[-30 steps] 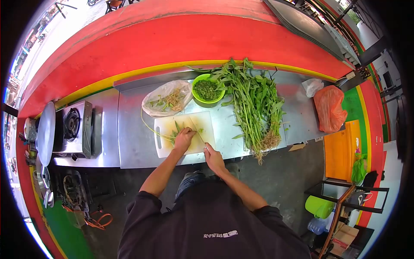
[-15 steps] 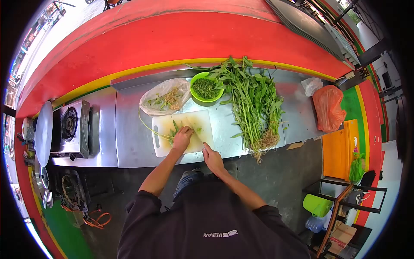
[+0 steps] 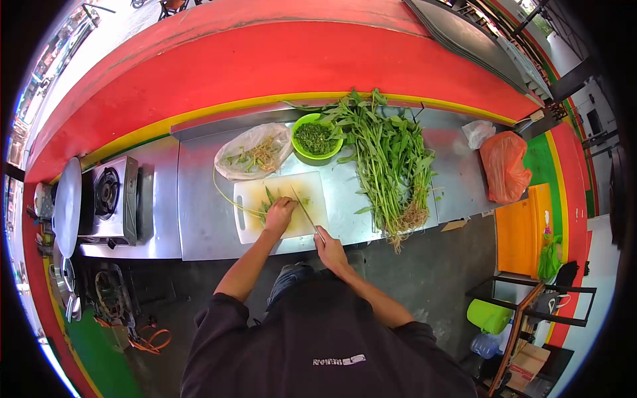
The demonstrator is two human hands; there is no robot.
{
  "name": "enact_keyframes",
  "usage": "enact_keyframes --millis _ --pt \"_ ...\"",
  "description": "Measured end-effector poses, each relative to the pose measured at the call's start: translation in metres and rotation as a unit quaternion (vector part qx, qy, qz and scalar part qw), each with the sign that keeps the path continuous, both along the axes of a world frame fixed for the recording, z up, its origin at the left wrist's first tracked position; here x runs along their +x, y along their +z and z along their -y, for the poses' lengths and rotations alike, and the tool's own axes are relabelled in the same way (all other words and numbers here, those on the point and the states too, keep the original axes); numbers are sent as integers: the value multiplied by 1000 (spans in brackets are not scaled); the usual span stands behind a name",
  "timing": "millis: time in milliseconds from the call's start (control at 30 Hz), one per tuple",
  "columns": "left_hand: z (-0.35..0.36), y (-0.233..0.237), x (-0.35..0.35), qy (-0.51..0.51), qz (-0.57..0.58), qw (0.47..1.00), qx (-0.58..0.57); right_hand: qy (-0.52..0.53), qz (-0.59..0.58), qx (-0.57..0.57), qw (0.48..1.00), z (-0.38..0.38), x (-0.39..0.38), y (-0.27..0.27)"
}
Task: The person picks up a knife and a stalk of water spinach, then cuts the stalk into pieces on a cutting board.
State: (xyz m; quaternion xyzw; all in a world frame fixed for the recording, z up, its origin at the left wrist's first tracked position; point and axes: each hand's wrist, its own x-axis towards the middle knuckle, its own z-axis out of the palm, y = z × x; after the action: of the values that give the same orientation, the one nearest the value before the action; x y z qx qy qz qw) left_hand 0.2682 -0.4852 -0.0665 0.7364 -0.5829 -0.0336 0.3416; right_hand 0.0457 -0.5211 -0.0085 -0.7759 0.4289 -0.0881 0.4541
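On the white cutting board (image 3: 249, 226), my left hand (image 3: 279, 215) is closed over a small bunch of leafy greens (image 3: 267, 201), a long stem of which trails out to the left. My right hand (image 3: 329, 248) grips the handle of a knife (image 3: 306, 213); its blade slants up and left over the board, just right of my left fingers. Small green bits lie on the board beyond the blade. Behind the board stands a lime-green bowl (image 3: 319, 159) of finely chopped greens. Left of it, a clear plastic bag (image 3: 229, 147) holds root ends and stem scraps.
A big pile of long-stemmed greens with roots (image 3: 388, 156) lies right of the bowl, roots toward the counter's front edge. An orange plastic bag (image 3: 505, 166) sits at the far right. A gas stove (image 3: 109, 199) stands left. The red wall (image 3: 265, 63) runs behind the counter.
The knife blade has tilted to the left and now shows along its length beside my left fingers. My right hand has shifted very slightly; my left hand stays nearly in place.
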Motion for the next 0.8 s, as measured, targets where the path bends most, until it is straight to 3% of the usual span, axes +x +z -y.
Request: enact_keyframes --millis 167,367,800 --pt "0 -1 -1 7 3 1000 9 6 -15 16 1000 -3 -1 -1" --pt "-5 5 -2 -1 43 999 24 33 -47 -51 997 5 11 -3" --pt "-3 3 0 -1 32 999 34 11 -13 -17 1000 -2 2 -2"
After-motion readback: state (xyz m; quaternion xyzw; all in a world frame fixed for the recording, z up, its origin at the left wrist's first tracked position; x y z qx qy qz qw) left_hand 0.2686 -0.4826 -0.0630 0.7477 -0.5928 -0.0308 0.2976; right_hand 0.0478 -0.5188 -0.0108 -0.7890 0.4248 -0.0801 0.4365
